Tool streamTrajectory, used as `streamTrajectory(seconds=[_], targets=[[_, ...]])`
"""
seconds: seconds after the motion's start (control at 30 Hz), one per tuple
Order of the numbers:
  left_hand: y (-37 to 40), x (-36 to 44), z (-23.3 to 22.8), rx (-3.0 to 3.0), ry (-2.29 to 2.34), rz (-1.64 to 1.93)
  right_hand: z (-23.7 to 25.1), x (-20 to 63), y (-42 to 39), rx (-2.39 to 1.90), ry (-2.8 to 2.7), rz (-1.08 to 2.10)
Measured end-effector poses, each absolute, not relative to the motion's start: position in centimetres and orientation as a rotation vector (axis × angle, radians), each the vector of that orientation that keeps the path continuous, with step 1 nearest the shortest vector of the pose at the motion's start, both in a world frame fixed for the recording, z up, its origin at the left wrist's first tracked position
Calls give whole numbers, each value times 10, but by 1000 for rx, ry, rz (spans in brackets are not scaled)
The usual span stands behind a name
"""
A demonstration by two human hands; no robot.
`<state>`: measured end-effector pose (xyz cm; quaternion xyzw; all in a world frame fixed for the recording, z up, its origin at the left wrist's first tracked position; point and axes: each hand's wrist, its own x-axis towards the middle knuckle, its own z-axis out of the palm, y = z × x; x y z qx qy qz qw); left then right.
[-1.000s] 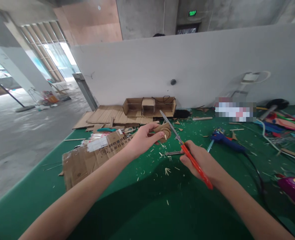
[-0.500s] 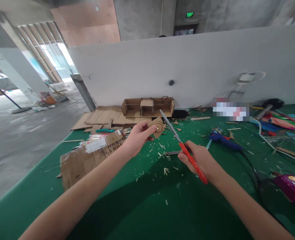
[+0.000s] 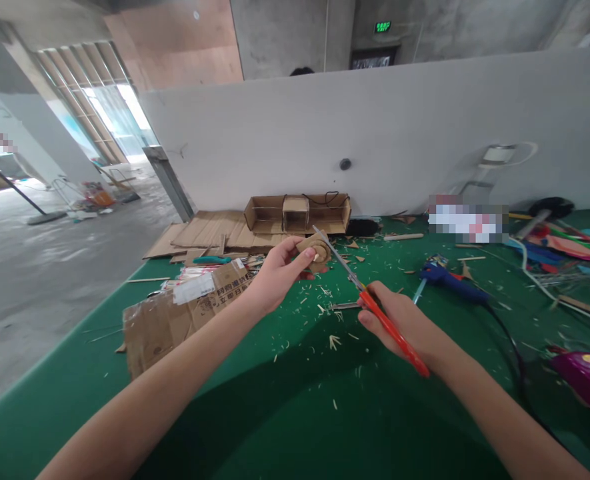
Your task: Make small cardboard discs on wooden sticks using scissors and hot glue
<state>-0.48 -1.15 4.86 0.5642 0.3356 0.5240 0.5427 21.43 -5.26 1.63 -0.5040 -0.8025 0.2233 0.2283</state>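
Both hands were busy: my left hand (image 3: pixel 279 275) pinched a small cardboard piece (image 3: pixel 316 251) above the green table (image 3: pixel 295 413), my right hand (image 3: pixel 399 320) closed around red-handled scissors (image 3: pixel 369 303).

I judged the trimming only partly done: the blades met the piece's edge, pale slivers (image 3: pixel 333 342) already littered the cloth, and the piece was not yet cut free. Nearby lay a blue glue gun (image 3: pixel 447 279) with its cord, a torn cardboard sheet (image 3: pixel 185 310) and an open cardboard box (image 3: pixel 297 213) by the partition; nothing blocked the cut.

Scissors (image 3: pixel 369 303): glossy orange plastic handles, bare metal blades; beside them, matt brown cardboard piece (image 3: pixel 316 251) over green felt-like table (image 3: pixel 295 413).
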Motion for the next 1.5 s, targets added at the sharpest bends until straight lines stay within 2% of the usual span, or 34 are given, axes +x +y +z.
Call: streamTrajectory(seconds=[0.37, 0.97, 1.1, 1.33, 1.5], targets=[[-11, -6, 48, 1453, 821, 1261, 23, 212, -57, -1407, -2243, 555], [-14, -5, 52, 1412, 835, 1228, 14, 209, -55, -1412, -2185, 114], [-13, -5, 52, 1271, 825, 1271, 13, 212, -53, -1387, -2159, 172], [-15, -4, 55, 1140, 757, 1323, 12, 215, -51, -1407, -2192, 493], [-15, -3, 53, 1205, 777, 1330, 11, 213, -51, -1358, -2206, 527]])
